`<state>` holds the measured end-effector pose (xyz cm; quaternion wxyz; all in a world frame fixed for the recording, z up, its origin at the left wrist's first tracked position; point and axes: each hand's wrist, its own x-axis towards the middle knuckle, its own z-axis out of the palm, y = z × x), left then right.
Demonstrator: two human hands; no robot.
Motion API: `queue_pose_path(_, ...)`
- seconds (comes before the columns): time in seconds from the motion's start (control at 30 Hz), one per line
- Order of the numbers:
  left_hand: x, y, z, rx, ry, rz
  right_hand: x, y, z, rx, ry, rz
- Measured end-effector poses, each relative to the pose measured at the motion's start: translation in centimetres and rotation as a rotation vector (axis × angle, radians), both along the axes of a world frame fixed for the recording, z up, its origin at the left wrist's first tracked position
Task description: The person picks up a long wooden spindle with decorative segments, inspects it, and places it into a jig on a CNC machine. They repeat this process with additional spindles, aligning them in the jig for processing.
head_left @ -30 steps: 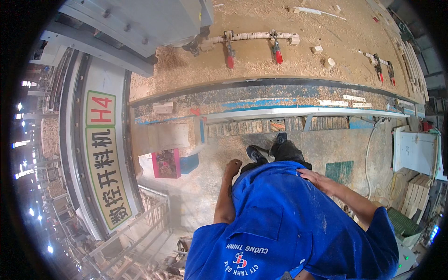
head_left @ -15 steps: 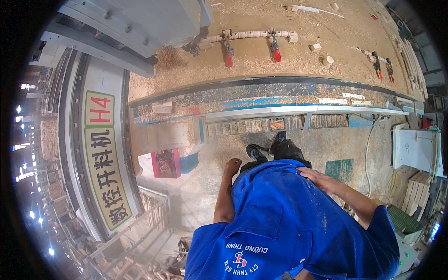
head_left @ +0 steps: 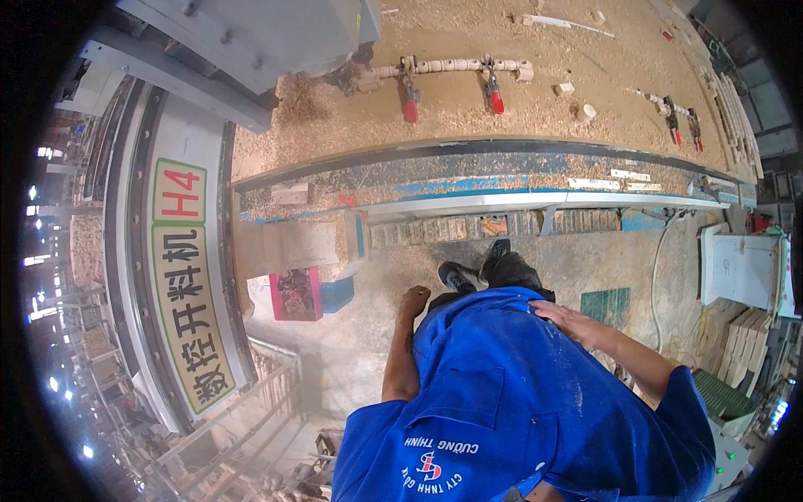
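Note:
I look straight down my blue work shirt (head_left: pixel 510 393) to my black shoes (head_left: pixel 481 269) on a dusty concrete floor. My left hand (head_left: pixel 414 299) hangs at my side with the fingers curled shut and nothing in it. My right hand (head_left: pixel 567 320) lies flat on the front of my shirt, fingers apart, holding nothing. Ahead stands a long machine table (head_left: pixel 468 159) covered in sawdust, with a pale turned wooden piece (head_left: pixel 456 67) held down by two red-handled clamps (head_left: pixel 495 99).
A grey machine housing (head_left: pixel 251 42) and a curved panel with a green-bordered sign (head_left: pixel 188 284) stand to the left. A pink bin (head_left: pixel 295 294) sits on the floor by the table. Stacked wooden boards (head_left: pixel 736 339) and a white cabinet (head_left: pixel 744 268) are at the right.

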<state>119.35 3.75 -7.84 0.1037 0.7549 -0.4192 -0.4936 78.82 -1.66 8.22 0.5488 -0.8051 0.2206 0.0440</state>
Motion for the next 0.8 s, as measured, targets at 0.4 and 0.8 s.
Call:
queue_pose_path(0.4, 0.3, 0.3, 0.0, 0.049, -0.001, 0.031, 0.9, -0.6, 1.8, 0.022, -0.018, 0.002)
queue_pose_path(0.8, 0.1, -0.2, 1.3, 0.033, 0.056, 0.048, 0.8, -0.3, 1.0, -0.011, 0.006, 0.023)
